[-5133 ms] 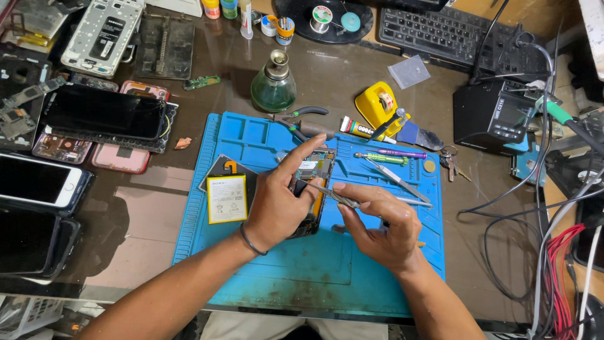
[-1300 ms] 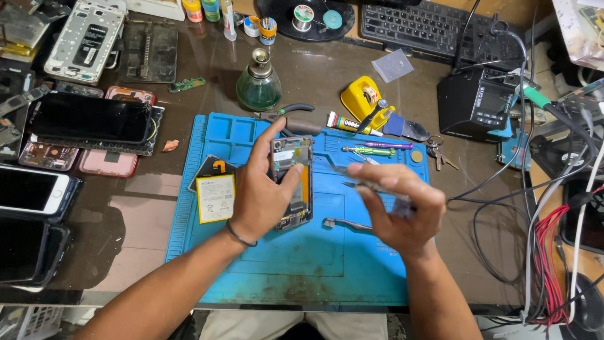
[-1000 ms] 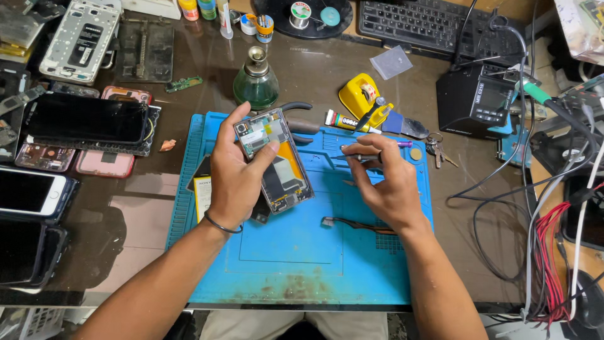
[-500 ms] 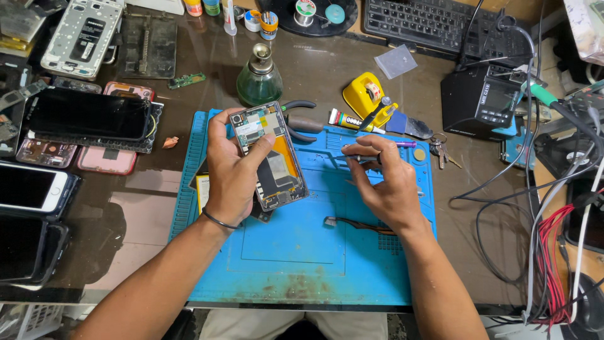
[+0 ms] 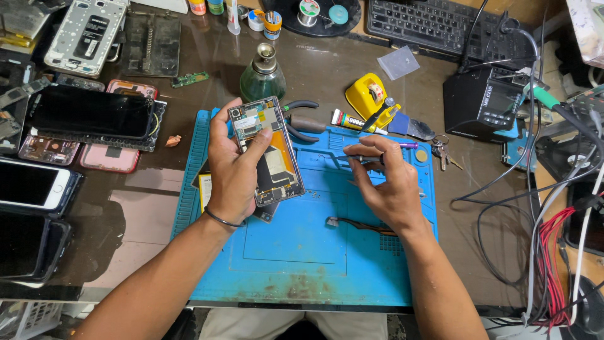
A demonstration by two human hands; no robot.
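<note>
Surface [image 5: 189, 208]: dark, glossy, crowded with phone parts and tools.

Blue work mat [image 5: 302, 264]: lies at the middle of the surface under both hands; stained along its near edge.

Keyboard [image 5: 434, 25]: black, at the far edge, right of centre.

Black station box [image 5: 484, 104]: right of the mat, cables trailing from it.

Dark-screened phones [image 5: 88, 113]: stacked and spread along the left side, well apart from the mat.

Opened phone [image 5: 267, 151]: back cover off, circuit board and frame showing; held tilted above the far left part of the mat, clear of it.

Left hand [image 5: 233, 170]: grip closed around the opened phone, thumb laid across its inner face, fingers behind.

Right hand [image 5: 390, 186]: over the mat's right half, grip narrow, fingertips pinching a thin metal tool [image 5: 362, 157] that points left toward the opened phone without touching it.

Green glass bottle [image 5: 262, 75]: upright, just beyond the mat's far edge.

Yellow tape holder [image 5: 368, 94]: right of the bottle.

Brown flex cable [image 5: 358, 223]: lies loose on the mat, just beside the right wrist.
</note>
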